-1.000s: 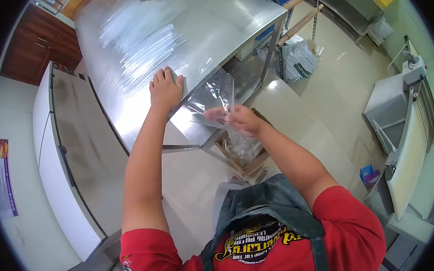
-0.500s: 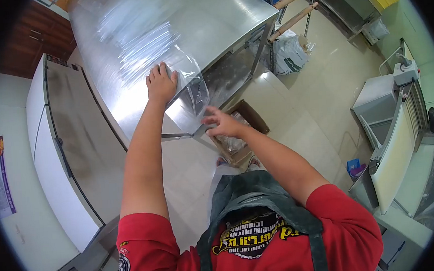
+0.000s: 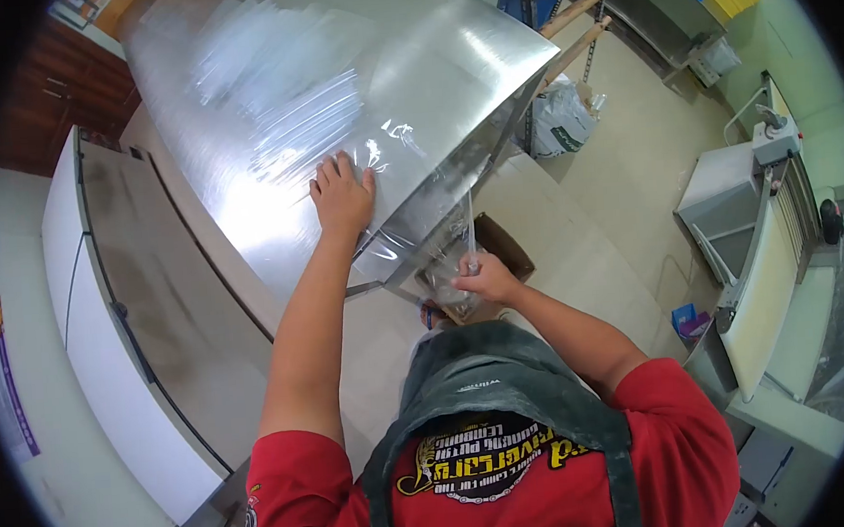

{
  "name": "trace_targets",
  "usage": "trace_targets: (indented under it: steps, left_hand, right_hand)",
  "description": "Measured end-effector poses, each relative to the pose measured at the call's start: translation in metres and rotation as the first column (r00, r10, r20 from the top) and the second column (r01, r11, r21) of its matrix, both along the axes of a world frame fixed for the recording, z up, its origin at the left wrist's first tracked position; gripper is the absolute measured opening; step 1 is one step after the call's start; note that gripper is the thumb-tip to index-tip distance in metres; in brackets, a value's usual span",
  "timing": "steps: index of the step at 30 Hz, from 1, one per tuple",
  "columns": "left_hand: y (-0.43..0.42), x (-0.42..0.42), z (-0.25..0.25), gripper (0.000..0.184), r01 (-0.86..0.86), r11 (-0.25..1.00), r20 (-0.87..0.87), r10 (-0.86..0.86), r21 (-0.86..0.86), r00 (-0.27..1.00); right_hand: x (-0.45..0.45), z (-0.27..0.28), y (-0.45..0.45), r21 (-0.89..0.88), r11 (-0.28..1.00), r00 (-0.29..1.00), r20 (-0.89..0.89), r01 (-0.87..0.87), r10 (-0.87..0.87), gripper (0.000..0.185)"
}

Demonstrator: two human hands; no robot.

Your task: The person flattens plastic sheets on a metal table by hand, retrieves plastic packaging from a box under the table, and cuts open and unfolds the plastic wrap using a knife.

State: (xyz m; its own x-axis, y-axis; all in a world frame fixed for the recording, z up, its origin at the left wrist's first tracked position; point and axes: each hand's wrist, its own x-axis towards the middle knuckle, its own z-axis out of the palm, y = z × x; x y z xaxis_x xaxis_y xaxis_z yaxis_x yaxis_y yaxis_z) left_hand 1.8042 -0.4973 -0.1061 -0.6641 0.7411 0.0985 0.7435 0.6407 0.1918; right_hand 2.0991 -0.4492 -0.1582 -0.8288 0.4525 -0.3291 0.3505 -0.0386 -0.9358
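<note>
My left hand [image 3: 344, 201] lies flat near the front edge of the steel table [image 3: 447, 45], fingers spread, pressing on clear plastic. Just beyond its fingertips is a spread pile of clear plastic bags [image 3: 307, 121]. Past the table edge, my right hand [image 3: 486, 277] is closed round the gathered edge of a clear plastic bag [image 3: 470, 224]. That bag stretches from the tabletop down over the edge towards my right hand. Its exact outline is hard to make out against the steel.
An open cardboard box [image 3: 512, 250] with clear plastic inside stands on the floor below my right hand. A white freezer-like unit [image 3: 108, 350] is on the left. A machine with a pale belt [image 3: 767, 300] stands on the right. A white sack [image 3: 560, 120] sits by the rack.
My right hand has gone from loosely open near the table corner to closed on the plastic, further right and lower. My left hand has shifted slightly right and down in view, still flat.
</note>
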Motion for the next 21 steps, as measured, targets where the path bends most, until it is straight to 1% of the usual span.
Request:
trace_targets:
  steps: [2,3,4,6,7,9,10,12,13,15,16,18,19,20,21]
  left_hand:
    - [0.0,-0.002,0.001,0.069,0.023,1.0,0.009,-0.023,-0.002,1.0]
    - [0.0,-0.004,0.002,0.07,0.029,1.0,0.005,-0.029,-0.003,1.0]
    - [-0.001,-0.005,0.001,0.07,0.036,0.999,0.011,-0.036,-0.002,0.999]
    - [-0.003,-0.005,-0.001,0.07,0.049,0.999,-0.021,-0.049,0.01,0.999]
    - [-0.003,-0.004,-0.001,0.069,0.047,0.999,-0.024,-0.047,0.024,0.999]
    - [-0.004,-0.003,-0.001,0.069,0.045,0.999,-0.026,-0.044,0.024,0.999]
    - [-0.003,-0.003,-0.001,0.069,0.039,0.999,-0.028,-0.039,0.024,0.999]
    - [-0.003,-0.003,-0.001,0.068,0.025,0.999,-0.023,-0.025,0.025,0.999]
    - [-0.003,-0.003,0.0,0.068,0.02,0.999,-0.019,-0.02,0.026,1.0]
    - [-0.002,-0.002,0.0,0.065,-0.009,1.0,-0.038,0.01,0.024,0.999]
    - [-0.001,0.0,0.0,0.063,-0.033,0.999,-0.053,0.034,0.023,0.998]
    - [0.003,0.003,0.0,0.063,-0.061,0.998,-0.051,0.062,0.022,0.997]
    - [0.003,0.005,0.0,0.062,-0.086,0.996,-0.046,0.086,0.015,0.995]
    - [0.002,0.004,0.0,0.062,-0.097,0.995,-0.045,0.097,0.011,0.994]
    - [0.002,0.004,0.001,0.062,-0.092,0.995,-0.037,0.093,0.024,0.995]
  right_hand:
    - [0.022,0.018,0.002,-0.239,0.97,0.999,0.041,0.042,-0.033,0.015]
    - [0.034,0.006,0.002,-0.312,0.95,0.999,0.047,0.035,-0.022,0.014]
    - [0.038,0.005,0.0,-0.311,0.949,0.998,0.054,0.044,-0.029,0.014]
    - [0.045,0.004,-0.004,-0.231,0.972,0.993,-0.117,-0.046,0.019,0.012]
    - [0.042,0.015,-0.003,-0.229,0.972,0.993,-0.115,-0.045,0.019,0.012]
    - [0.031,0.038,0.002,-0.043,0.99,0.947,-0.302,-0.133,0.114,0.011]
    - [0.025,0.048,0.002,-0.041,0.99,0.946,-0.302,-0.138,0.12,0.011]
    - [0.017,0.062,0.002,-0.317,0.948,0.973,-0.22,0.0,-0.073,0.01]
    - [0.02,0.059,0.008,-0.317,0.948,0.972,-0.223,-0.006,-0.068,0.01]
    - [0.031,0.055,0.023,-0.237,0.967,0.994,-0.037,0.09,-0.101,0.013]
    - [0.037,0.056,0.026,-0.238,0.967,0.995,-0.036,0.086,-0.097,0.013]
    - [0.046,0.058,0.036,-0.374,0.92,0.985,-0.071,0.118,-0.156,0.019]
    - [0.052,0.052,0.043,-0.376,0.92,0.987,-0.07,0.108,-0.145,0.019]
    - [0.061,0.04,0.052,-0.312,0.95,0.998,0.038,-0.027,0.041,0.023]
    - [0.065,0.038,0.057,-0.262,0.95,0.964,0.155,-0.17,0.216,0.028]
